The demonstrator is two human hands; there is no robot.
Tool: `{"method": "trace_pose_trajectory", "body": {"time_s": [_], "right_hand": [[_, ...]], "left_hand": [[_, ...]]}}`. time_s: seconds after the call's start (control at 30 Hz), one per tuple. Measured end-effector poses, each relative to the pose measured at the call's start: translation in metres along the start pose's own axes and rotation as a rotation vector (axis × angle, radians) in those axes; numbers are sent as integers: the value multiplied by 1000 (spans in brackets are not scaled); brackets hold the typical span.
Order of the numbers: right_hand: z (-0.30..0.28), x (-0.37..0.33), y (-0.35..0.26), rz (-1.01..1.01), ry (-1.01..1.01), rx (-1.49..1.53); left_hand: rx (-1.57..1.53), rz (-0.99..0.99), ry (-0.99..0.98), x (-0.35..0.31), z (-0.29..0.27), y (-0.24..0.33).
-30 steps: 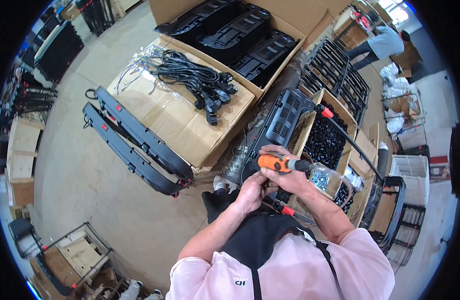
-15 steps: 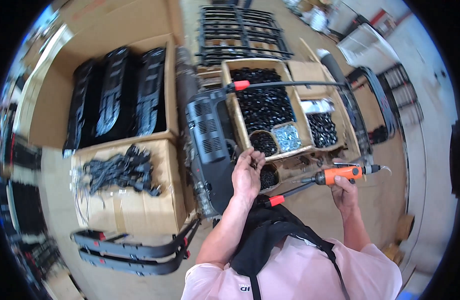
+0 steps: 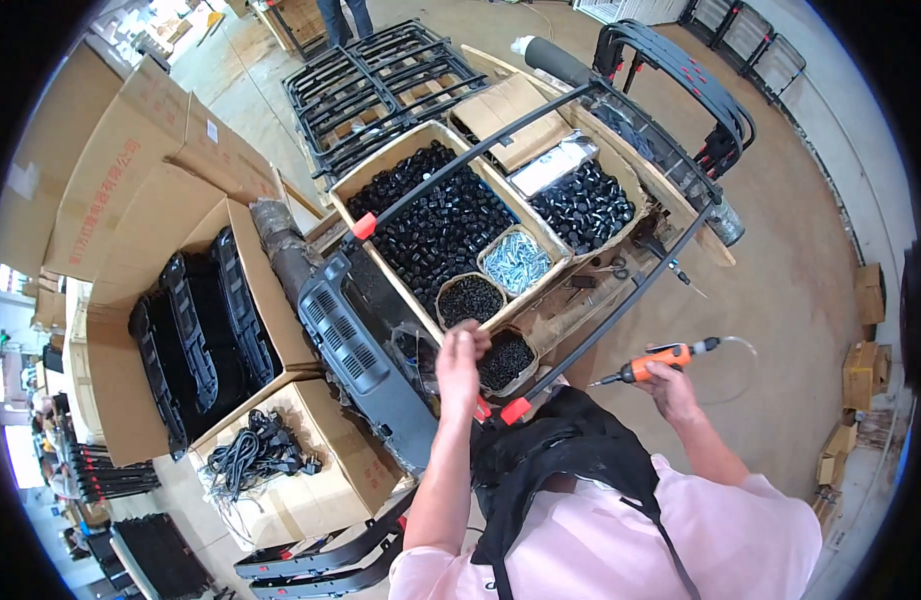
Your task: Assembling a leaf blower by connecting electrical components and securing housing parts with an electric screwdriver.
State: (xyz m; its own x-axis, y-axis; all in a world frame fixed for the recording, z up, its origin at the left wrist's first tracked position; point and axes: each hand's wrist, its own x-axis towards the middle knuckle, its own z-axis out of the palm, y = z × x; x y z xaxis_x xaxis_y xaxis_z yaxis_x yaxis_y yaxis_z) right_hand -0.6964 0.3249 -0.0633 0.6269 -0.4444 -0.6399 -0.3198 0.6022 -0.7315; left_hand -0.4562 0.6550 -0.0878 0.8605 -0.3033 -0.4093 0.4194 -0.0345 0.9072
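Note:
My right hand (image 3: 673, 388) is wrapped round an orange electric screwdriver (image 3: 663, 362), its bit pointing left, out beside a black tubular frame (image 3: 621, 312). A thin pale cord curls from its back end. My left hand (image 3: 461, 362) hovers at the near edge of the parts trays, fingers drawn together; whatever they may hold is too small to make out. Just right of it sits a small tub of black screws (image 3: 507, 362). Another tub of small black parts (image 3: 471, 302) and a tub of silver screws (image 3: 517, 262) lie beyond. Red end pieces (image 3: 516, 410) cap the frame.
A large tray of black caps (image 3: 436, 215) and a second box of black parts (image 3: 586, 205) fill the bench. Left stands a grey vented panel (image 3: 351, 345), an open carton of black mouldings (image 3: 206, 330) and a carton topped with bundled cables (image 3: 256, 455). Black racks (image 3: 381, 90) lie behind.
The whole view has turned, so the bench now slants. The screwdriver in my right hand has moved away from the bench edge. My left hand stays near the small tubs, its fingers closer together.

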Motion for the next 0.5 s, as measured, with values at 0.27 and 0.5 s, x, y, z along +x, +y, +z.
{"method": "trace_pose_trajectory", "body": {"time_s": [0.27,0.5], "right_hand": [[3,182,104,315,24,358],[57,278,131,448,-119,272]], "left_hand": [[1226,-286,-206,-56,90,2],[1235,-403,-11,-43,110,-5]]}}
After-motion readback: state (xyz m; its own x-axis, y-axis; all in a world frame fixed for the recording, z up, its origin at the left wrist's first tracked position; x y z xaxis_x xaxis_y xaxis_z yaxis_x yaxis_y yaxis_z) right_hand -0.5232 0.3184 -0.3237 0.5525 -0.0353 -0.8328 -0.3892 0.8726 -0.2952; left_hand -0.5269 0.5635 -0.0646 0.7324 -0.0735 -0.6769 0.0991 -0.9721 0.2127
